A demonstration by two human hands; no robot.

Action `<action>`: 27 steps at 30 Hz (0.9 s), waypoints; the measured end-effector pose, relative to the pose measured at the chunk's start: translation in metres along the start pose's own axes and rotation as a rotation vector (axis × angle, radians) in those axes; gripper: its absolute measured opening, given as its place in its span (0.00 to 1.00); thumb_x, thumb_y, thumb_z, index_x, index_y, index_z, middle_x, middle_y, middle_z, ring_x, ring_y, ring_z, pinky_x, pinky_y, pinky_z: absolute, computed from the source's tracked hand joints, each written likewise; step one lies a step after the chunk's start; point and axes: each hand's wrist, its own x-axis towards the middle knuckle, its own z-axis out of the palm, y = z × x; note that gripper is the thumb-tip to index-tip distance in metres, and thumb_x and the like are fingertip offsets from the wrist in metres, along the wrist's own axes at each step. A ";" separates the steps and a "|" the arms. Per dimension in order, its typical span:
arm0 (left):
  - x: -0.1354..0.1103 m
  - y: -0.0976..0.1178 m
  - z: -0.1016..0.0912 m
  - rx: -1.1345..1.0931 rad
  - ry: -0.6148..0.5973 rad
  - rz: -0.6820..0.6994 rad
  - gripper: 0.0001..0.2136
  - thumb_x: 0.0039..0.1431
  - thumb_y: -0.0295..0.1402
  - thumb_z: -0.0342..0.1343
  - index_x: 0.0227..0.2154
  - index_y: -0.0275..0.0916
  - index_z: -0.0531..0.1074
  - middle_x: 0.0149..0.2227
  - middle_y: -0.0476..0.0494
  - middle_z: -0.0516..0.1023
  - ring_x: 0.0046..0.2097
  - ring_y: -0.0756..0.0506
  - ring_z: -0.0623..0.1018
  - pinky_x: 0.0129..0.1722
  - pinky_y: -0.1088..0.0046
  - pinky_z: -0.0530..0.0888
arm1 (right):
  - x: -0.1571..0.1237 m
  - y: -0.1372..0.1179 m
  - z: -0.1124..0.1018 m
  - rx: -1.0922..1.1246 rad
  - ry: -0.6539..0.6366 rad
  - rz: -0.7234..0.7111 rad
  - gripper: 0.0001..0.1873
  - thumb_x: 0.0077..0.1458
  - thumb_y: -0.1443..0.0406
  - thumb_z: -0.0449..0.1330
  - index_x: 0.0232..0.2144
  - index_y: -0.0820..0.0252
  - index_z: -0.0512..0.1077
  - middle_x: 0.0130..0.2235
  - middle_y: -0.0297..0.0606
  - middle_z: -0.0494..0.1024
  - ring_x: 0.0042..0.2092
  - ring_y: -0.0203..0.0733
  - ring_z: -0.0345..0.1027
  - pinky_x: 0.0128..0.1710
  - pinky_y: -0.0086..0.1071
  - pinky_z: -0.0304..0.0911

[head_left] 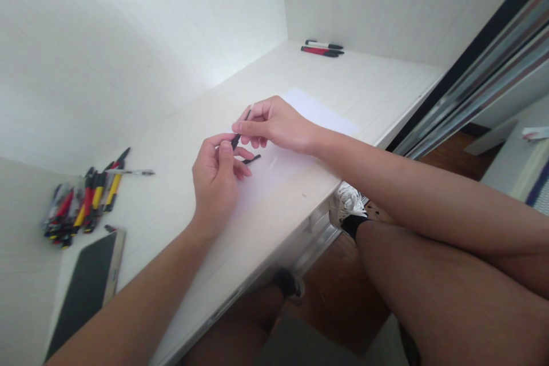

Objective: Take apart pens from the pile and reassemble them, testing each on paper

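My left hand [218, 174] is closed, its thumb and index finger pinching a black pen part [235, 141] over the desk. A second slim black piece [254, 159] sticks out by its lower fingers; whether they grip it or it lies behind them I cannot tell. My right hand [277, 120] meets the left one fingertip to fingertip. It pinches the upper end of the same pen, where a thin dark and whitish tip [249, 112] shows. Beneath both hands lies a white sheet of paper [319, 110], partly covered by my right hand and forearm.
Two or so pens, one red [319, 52] and one white [322, 44], lie by the back wall. At the left sits a pile of red, yellow and clear pens [88, 200]. A dark-screened device [88, 274] rests near my left forearm. The desk's front edge [257, 274] runs above my legs.
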 end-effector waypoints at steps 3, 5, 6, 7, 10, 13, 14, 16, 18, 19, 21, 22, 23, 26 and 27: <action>-0.001 0.003 0.001 0.044 0.018 -0.039 0.11 0.71 0.43 0.53 0.44 0.42 0.71 0.33 0.48 0.81 0.24 0.52 0.75 0.23 0.76 0.70 | 0.000 0.000 -0.001 0.063 0.039 0.027 0.16 0.57 0.54 0.69 0.29 0.60 0.74 0.33 0.37 0.81 0.30 0.33 0.72 0.25 0.26 0.64; -0.002 0.005 0.001 0.053 0.024 -0.056 0.10 0.72 0.43 0.53 0.44 0.42 0.71 0.33 0.48 0.81 0.24 0.52 0.75 0.23 0.76 0.70 | 0.000 0.001 -0.001 0.076 0.032 0.024 0.15 0.58 0.55 0.70 0.29 0.60 0.74 0.34 0.37 0.81 0.30 0.33 0.73 0.25 0.26 0.65; -0.002 0.005 0.001 0.052 0.023 -0.058 0.11 0.72 0.43 0.53 0.44 0.42 0.71 0.33 0.48 0.81 0.24 0.52 0.75 0.23 0.76 0.70 | 0.001 0.002 -0.001 0.079 0.023 0.016 0.15 0.58 0.56 0.70 0.29 0.59 0.74 0.34 0.36 0.81 0.31 0.34 0.73 0.24 0.26 0.65; -0.002 0.005 0.001 0.049 0.019 -0.059 0.11 0.72 0.43 0.53 0.44 0.41 0.71 0.33 0.48 0.81 0.24 0.53 0.75 0.23 0.76 0.70 | 0.001 0.002 -0.001 0.081 0.019 0.011 0.15 0.58 0.56 0.69 0.29 0.59 0.73 0.34 0.36 0.80 0.31 0.33 0.74 0.25 0.26 0.66; -0.001 0.004 0.001 0.042 0.005 -0.060 0.11 0.71 0.43 0.53 0.44 0.41 0.71 0.33 0.47 0.81 0.24 0.53 0.75 0.23 0.77 0.70 | 0.001 0.002 0.000 0.087 0.050 0.035 0.15 0.59 0.56 0.68 0.30 0.59 0.72 0.35 0.36 0.81 0.32 0.33 0.74 0.26 0.25 0.66; -0.001 0.003 0.000 0.026 -0.001 -0.065 0.11 0.71 0.43 0.54 0.44 0.41 0.71 0.32 0.47 0.80 0.24 0.53 0.75 0.23 0.77 0.70 | 0.001 -0.002 0.001 0.112 0.098 0.084 0.16 0.61 0.55 0.68 0.30 0.59 0.70 0.36 0.36 0.82 0.31 0.32 0.74 0.26 0.25 0.66; -0.001 0.003 0.000 0.016 -0.005 -0.067 0.11 0.70 0.43 0.55 0.44 0.41 0.71 0.32 0.48 0.80 0.24 0.53 0.74 0.23 0.77 0.70 | 0.001 -0.003 0.001 0.125 0.109 0.097 0.17 0.61 0.54 0.67 0.30 0.59 0.69 0.36 0.36 0.82 0.31 0.32 0.74 0.25 0.25 0.66; -0.001 0.002 0.000 -0.002 -0.014 -0.074 0.11 0.70 0.43 0.55 0.44 0.41 0.71 0.32 0.48 0.80 0.24 0.53 0.74 0.24 0.77 0.71 | 0.002 -0.006 0.001 0.146 0.140 0.124 0.19 0.62 0.53 0.66 0.29 0.58 0.67 0.35 0.36 0.82 0.29 0.32 0.73 0.24 0.26 0.64; -0.001 0.003 0.000 -0.015 -0.016 -0.084 0.11 0.69 0.43 0.56 0.44 0.41 0.71 0.32 0.48 0.80 0.24 0.53 0.74 0.24 0.77 0.71 | 0.003 -0.007 0.001 0.162 0.177 0.153 0.20 0.63 0.52 0.64 0.28 0.58 0.66 0.34 0.36 0.81 0.27 0.31 0.72 0.23 0.26 0.63; -0.001 0.003 0.000 -0.020 -0.013 -0.090 0.11 0.69 0.43 0.56 0.44 0.40 0.71 0.32 0.47 0.80 0.24 0.53 0.74 0.24 0.77 0.71 | 0.003 -0.006 0.001 0.171 0.196 0.167 0.20 0.64 0.52 0.64 0.28 0.58 0.66 0.33 0.36 0.81 0.26 0.31 0.71 0.22 0.26 0.62; -0.001 0.003 0.000 -0.025 -0.002 -0.099 0.10 0.69 0.41 0.56 0.44 0.40 0.71 0.32 0.47 0.80 0.24 0.52 0.74 0.24 0.77 0.71 | 0.004 -0.006 0.000 0.189 0.231 0.188 0.20 0.65 0.52 0.63 0.29 0.58 0.66 0.32 0.36 0.81 0.25 0.31 0.71 0.21 0.27 0.61; -0.001 0.003 0.000 -0.026 0.003 -0.102 0.09 0.69 0.41 0.56 0.44 0.40 0.71 0.32 0.47 0.80 0.24 0.52 0.74 0.24 0.77 0.71 | 0.005 -0.005 0.000 0.195 0.248 0.197 0.20 0.64 0.51 0.63 0.29 0.58 0.66 0.32 0.36 0.81 0.25 0.31 0.70 0.21 0.27 0.61; 0.000 0.003 0.000 -0.026 0.007 -0.104 0.09 0.69 0.41 0.56 0.44 0.41 0.71 0.32 0.48 0.80 0.24 0.52 0.74 0.24 0.77 0.71 | 0.005 -0.005 -0.001 0.199 0.263 0.205 0.20 0.64 0.51 0.63 0.29 0.58 0.66 0.32 0.35 0.81 0.25 0.31 0.70 0.21 0.27 0.61; 0.000 0.002 0.000 -0.029 0.005 -0.105 0.09 0.69 0.41 0.56 0.44 0.41 0.70 0.32 0.48 0.79 0.24 0.52 0.74 0.23 0.77 0.71 | 0.006 -0.003 -0.002 0.206 0.285 0.216 0.20 0.64 0.50 0.62 0.30 0.57 0.65 0.32 0.36 0.81 0.24 0.31 0.70 0.20 0.27 0.61; 0.000 0.002 0.000 -0.032 0.002 -0.103 0.09 0.69 0.40 0.56 0.44 0.41 0.70 0.32 0.48 0.79 0.24 0.52 0.74 0.23 0.77 0.71 | 0.006 -0.003 -0.002 0.209 0.285 0.214 0.20 0.65 0.50 0.62 0.29 0.57 0.65 0.32 0.36 0.81 0.24 0.31 0.70 0.20 0.27 0.61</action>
